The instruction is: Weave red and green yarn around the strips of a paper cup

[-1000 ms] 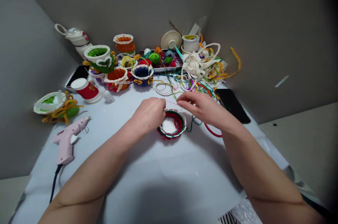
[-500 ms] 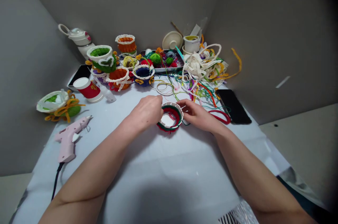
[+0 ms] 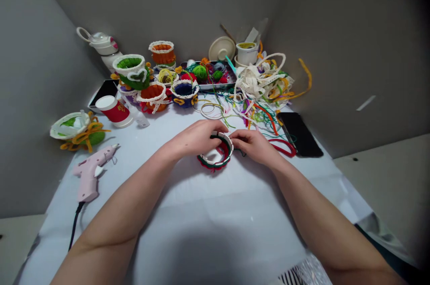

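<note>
A small paper cup (image 3: 215, 167) with a slit white rim and red and dark green yarn woven round its wall stands on the white tablecloth. Over its far left rim lies my left hand (image 3: 200, 136), thumb inside and fingers outside, gripping it. My right hand (image 3: 250, 145) is closed at the cup's right side, fingertips pinched at the rim. A dark green strand of yarn (image 3: 240, 153) hangs below those fingertips; the pinched part is hidden. Right of this hand lies a loop of red yarn (image 3: 284, 147).
A pink glue gun (image 3: 92, 174) with a black cord lies at left. Behind are a red paper cup (image 3: 116, 111), several yarn-covered cups, a tray (image 3: 215, 87) of yarn balls, and a heap of white lace and cords (image 3: 257, 81). A black phone (image 3: 300, 135) lies at right.
My left hand has opened out from its fist-like hold, moving over the rim with its thumb now inside the cup. My right hand stays near the right rim, its fingers closer together.
</note>
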A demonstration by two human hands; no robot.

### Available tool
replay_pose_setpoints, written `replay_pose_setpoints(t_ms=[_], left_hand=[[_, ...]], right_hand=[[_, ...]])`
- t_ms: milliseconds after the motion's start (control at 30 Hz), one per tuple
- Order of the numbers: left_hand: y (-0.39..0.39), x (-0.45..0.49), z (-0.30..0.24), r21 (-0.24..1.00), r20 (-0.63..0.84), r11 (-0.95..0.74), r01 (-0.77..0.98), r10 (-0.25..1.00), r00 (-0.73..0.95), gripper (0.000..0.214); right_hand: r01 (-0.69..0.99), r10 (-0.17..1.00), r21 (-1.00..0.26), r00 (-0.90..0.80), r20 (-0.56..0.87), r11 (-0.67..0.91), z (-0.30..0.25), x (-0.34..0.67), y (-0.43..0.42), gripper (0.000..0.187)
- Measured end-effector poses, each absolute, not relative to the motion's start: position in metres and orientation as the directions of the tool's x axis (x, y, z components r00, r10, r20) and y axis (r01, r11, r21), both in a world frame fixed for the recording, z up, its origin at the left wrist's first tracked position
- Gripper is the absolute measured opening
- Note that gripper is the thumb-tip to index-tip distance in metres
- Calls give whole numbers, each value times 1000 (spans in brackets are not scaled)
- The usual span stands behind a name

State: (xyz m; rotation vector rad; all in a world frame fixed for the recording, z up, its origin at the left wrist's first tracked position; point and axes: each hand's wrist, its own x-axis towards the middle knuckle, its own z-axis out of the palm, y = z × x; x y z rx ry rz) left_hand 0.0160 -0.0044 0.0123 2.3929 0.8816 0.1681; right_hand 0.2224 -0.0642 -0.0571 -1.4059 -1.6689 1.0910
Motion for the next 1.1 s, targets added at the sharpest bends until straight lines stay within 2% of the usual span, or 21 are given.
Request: replay_pose_setpoints(t_ms=[167, 300, 433, 633, 700, 900, 1100], left_hand=[[-6, 18, 9, 546, -112, -583, 601, 660, 743, 26], [-7, 20, 5, 536, -107, -577, 616, 678, 727, 23], [-9, 23, 4, 491, -102, -577, 653, 706, 701, 22], [-11, 25, 4, 474, -69, -584, 659, 721, 689, 22], [-10, 25, 4, 472, -59, -587, 658, 724, 688, 21], [-9, 24, 3, 466, -51, -596, 655, 720, 692, 22], [-10, 23, 3, 586, -31, -573, 573, 691, 722, 22]], right_hand=[[478, 994, -874, -100, 47, 89, -54, 225, -65, 21], [432, 996, -900, -79, 32, 63, -51, 222, -67, 25], [333, 996, -943, -82, -36, -7, -49, 220, -69, 25], [124, 971, -970, -88, -222, -210, -44, 220, -72, 24], [156, 970, -964, -78, -228, -214, -42, 220, -73, 24], [394, 983, -912, -95, -160, -111, -45, 223, -72, 25], [428, 986, -902, -124, -110, -47, -48, 224, -69, 26]])
